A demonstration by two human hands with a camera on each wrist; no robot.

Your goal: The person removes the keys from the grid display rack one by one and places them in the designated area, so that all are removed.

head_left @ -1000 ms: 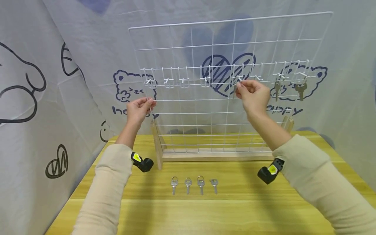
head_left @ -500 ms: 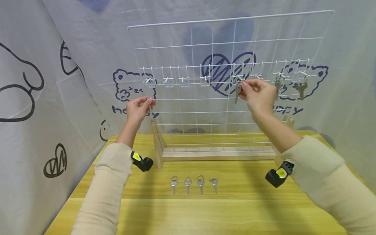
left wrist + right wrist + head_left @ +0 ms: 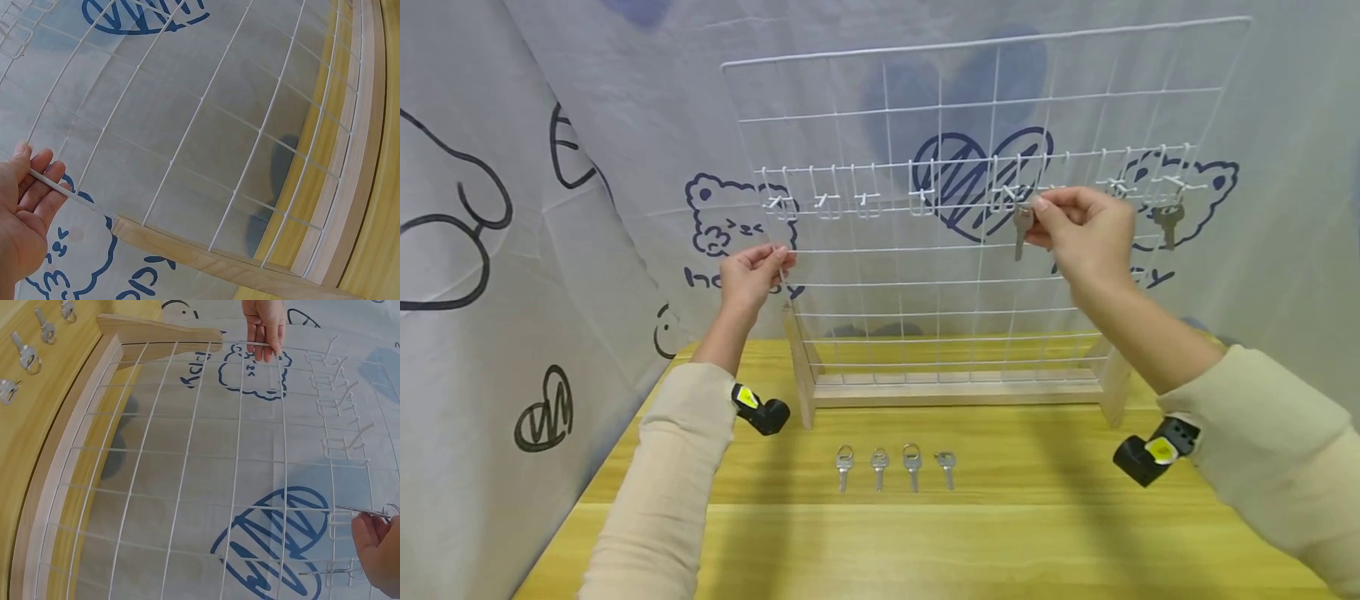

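Observation:
A white wire grid [image 3: 940,250] stands upright in a wooden base [image 3: 958,392] on the yellow table. My left hand [image 3: 778,254] pinches the grid's left edge wire [image 3: 62,187] between its fingers [image 3: 44,172]. My right hand [image 3: 1037,212] pinches the head of a silver key [image 3: 1020,229], which hangs down right beside a white hook [image 3: 1009,193] in the row of hooks. In the right wrist view the same key [image 3: 365,514] lies edge-on at my fingertips [image 3: 369,531]. Whether it is on the hook I cannot tell.
Another key [image 3: 1167,221] hangs from a hook at the far right of the grid. Several keys [image 3: 912,464] lie in a row on the table [image 3: 1000,533] in front of the base. Printed cloth [image 3: 550,250] hangs behind and at the left.
My right hand has moved a little to the right along the hook row with the key pinched in it. It now hides the hanging key beside it. The left hand has stayed on the edge wire.

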